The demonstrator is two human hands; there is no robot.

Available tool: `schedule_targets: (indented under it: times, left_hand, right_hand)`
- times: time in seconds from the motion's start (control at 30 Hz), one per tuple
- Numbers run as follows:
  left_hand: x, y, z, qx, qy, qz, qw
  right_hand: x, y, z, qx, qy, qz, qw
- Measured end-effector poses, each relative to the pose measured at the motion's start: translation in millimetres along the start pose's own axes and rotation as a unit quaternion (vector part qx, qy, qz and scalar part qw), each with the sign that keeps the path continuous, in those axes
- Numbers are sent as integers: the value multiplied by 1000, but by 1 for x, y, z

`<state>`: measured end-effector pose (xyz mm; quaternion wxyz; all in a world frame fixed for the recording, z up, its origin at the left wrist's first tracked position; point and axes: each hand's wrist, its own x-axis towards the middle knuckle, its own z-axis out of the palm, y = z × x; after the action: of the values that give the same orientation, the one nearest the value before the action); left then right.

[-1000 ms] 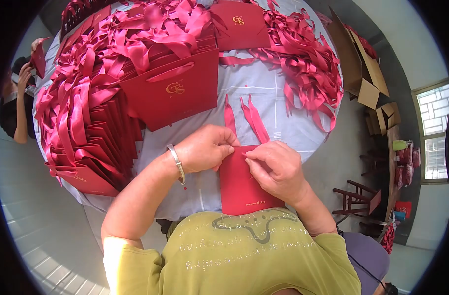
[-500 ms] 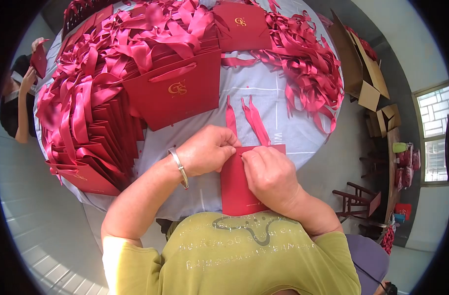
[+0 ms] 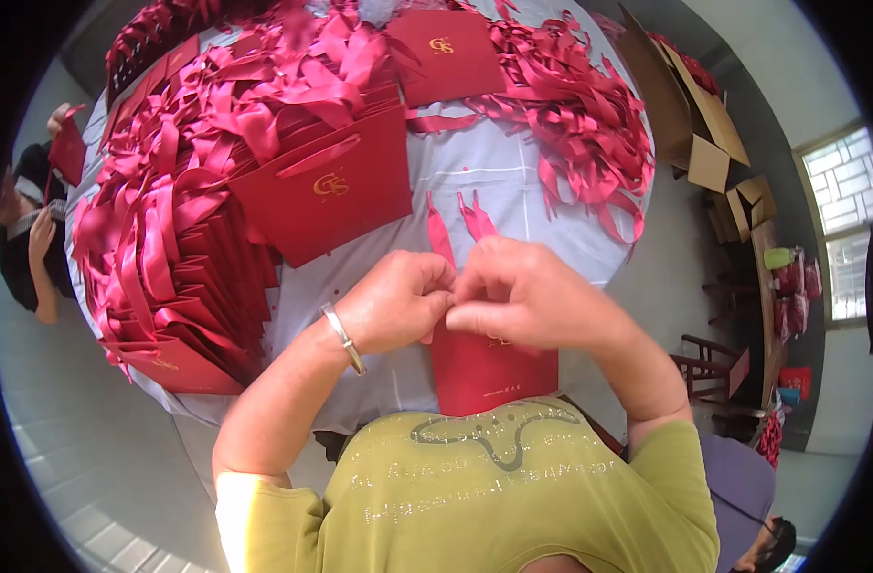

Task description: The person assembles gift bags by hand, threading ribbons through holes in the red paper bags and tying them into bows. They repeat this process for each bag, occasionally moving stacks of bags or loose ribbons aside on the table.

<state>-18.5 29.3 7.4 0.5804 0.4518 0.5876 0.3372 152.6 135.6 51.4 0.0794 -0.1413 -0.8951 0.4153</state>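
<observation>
A small red paper bag [image 3: 494, 372] lies at the table's near edge against my shirt, its top covered by my hands. My left hand [image 3: 393, 301] pinches at the bag's upper left, fingertips closed on something I cannot make out. My right hand [image 3: 518, 291] meets it there, thumb and fingers bent together, what they hold hidden. Past my fingers two pink ribbon ends [image 3: 438, 232] stick up from the bag onto the cloth. A larger red bag with a gold logo [image 3: 331, 191] stands to the upper left.
Rows of red bags with ribbons [image 3: 198, 258] fill the table's left. Loose pink ribbons [image 3: 589, 124] lie at the upper right, beside another red bag [image 3: 446, 57]. A person [image 3: 40, 210] holds a red piece at the far left. Cardboard boxes [image 3: 709, 162] and a stool [image 3: 709, 368] stand right.
My right hand has moved up and left from the bag's face to my left fingertips, uncovering print near the bag's bottom. The view has shifted slightly.
</observation>
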Motion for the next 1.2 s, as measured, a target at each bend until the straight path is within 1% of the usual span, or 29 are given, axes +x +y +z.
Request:
schedule_targets:
  times: [0.03,0.07,0.1,0.13,0.17,0.2,0.23,0.27,0.3,0.33,0.4,0.43,0.47,0.53,0.57,0.63,0.7,0.77,0.8,0.87,0.93,0.97,1.0,1.03,1.07,1.1,1.13,1.17,1.2]
  left_hand:
    - [-1,0,2,20,0,10,1000]
    - [-4,4,5,-26,1,31,999]
    - [-6,6,7,-21,-7,32,999]
    - [-6,8,9,-13,20,39,999]
    - [-7,10,11,-6,46,46,998]
    - [-6,6,13,24,63,79,995]
    - [-5,4,15,29,56,81,995]
    - [-4,2,16,74,70,120,988]
    - [-5,1,17,119,83,157,977]
    - [-5,2,18,123,78,158,977]
    - [-5,5,19,86,64,106,989]
    - [-6,5,20,92,57,106,988]
    - [-6,6,22,90,62,103,989]
    - [-5,4,23,106,67,109,986]
    - [-6,4,24,112,59,110,986]
    - [-6,5,24,82,73,66,992]
    - [-6,6,24,70,66,63,993]
    - [-6,7,23,55,64,57,995]
    - [-6,7,22,53,58,67,995]
    - [-7,8,21,51,53,74,995]
    - [-8,11,19,116,19,94,989]
    - [-9,10,17,118,18,92,989]
    - [-9,8,15,156,3,127,980]
    - [-8,7,15,193,-14,161,968]
    - [-6,6,15,196,-17,161,967]
    - [-5,5,15,207,-20,195,958]
    - [-4,4,16,218,-21,229,948]
    - [-5,3,17,219,-20,229,948]
    - [-6,3,18,204,-14,223,953]
  right_hand:
    - [3,-1,-7,85,-29,52,995]
    - [8,6,-11,133,-39,112,984]
    - [13,12,-15,164,-62,134,975]
    - [18,19,-18,195,-84,155,965]
    - [22,30,-16,158,-114,144,970]
    - [25,34,-17,158,-103,147,971]
    - [27,36,-16,134,-150,147,969]
    - [30,37,-17,110,-198,145,963]
    - [33,36,-19,111,-209,136,962]
    - [36,39,-19,114,-203,137,963]
    - [44,43,-19,141,-295,211,921]
    - [45,42,-21,150,-308,201,918]
    - [48,41,-21,155,-299,202,920]
    - [53,41,-21,144,-371,238,886]
    - [54,42,-20,149,-375,246,881]
    - [53,41,-21,162,-356,263,882]
    - [49,45,-18,173,-343,279,880]
    - [45,53,-10,213,-289,294,886]
    - [43,54,-8,215,-289,293,886]
    - [37,55,-6,261,-218,260,904]
    - [33,54,-3,266,-206,245,909]
    - [32,54,-2,267,-191,232,916]
    - [30,54,-1,270,-189,231,916]
    - [27,54,1,262,-161,221,926]
    - [26,55,2,252,-134,211,935]
    - [26,56,2,254,-132,210,935]
    - [26,57,3,221,-77,190,953]
    - [27,59,4,187,-23,168,967]
    - [28,60,6,188,-23,167,968]
